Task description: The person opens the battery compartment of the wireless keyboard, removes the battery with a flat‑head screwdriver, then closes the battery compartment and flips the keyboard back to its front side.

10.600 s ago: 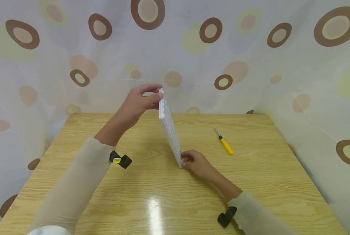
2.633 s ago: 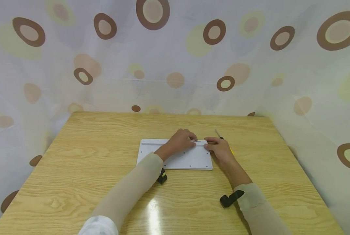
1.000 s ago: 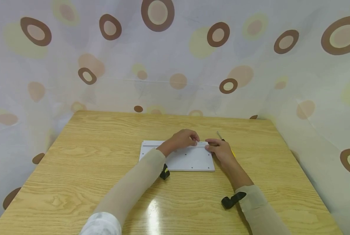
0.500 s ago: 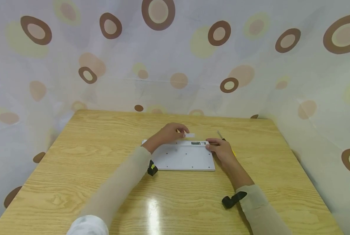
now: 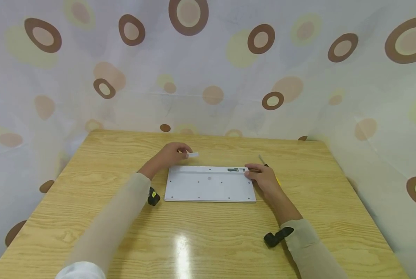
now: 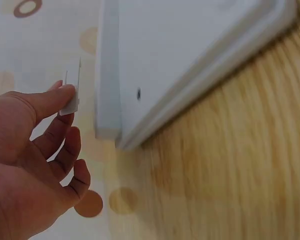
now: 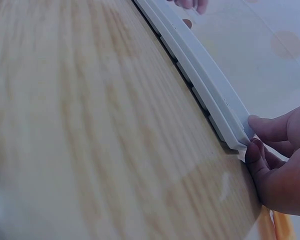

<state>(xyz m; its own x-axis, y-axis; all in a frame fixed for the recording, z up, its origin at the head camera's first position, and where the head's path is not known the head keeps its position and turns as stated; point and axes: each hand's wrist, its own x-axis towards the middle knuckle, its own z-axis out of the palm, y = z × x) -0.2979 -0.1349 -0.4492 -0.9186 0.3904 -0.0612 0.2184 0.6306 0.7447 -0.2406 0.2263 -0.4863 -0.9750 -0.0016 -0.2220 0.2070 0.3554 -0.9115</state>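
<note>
A white keyboard (image 5: 194, 190) lies underside up on the table, small dark screw holes over its back. Near its far right corner an uncovered battery slot (image 5: 233, 169) shows. My left hand (image 5: 167, 155) pinches a small white cover (image 5: 193, 155) above the table, beyond the keyboard's far left corner. In the left wrist view, thumb and fingertip of the left hand (image 6: 35, 150) hold that cover (image 6: 72, 95), the other fingers curled loosely. My right hand (image 5: 265, 180) grips the keyboard's far right corner; in the right wrist view the right hand (image 7: 282, 160) has fingers and thumb about the keyboard end (image 7: 235, 135).
A screwdriver with a yellow handle (image 5: 278, 181) lies behind and right of the right hand, partly hidden by it. The wooden table (image 5: 316, 193) meets a patterned cloth (image 5: 208, 69) at the back and sides. Dark wrist cameras sit on both sleeves.
The left hand has lifted the small cover off the keyboard and carried it left, uncovering the slot. My right hand stays at the corner. Earlier the keyboard was held upright; now it lies flat.
</note>
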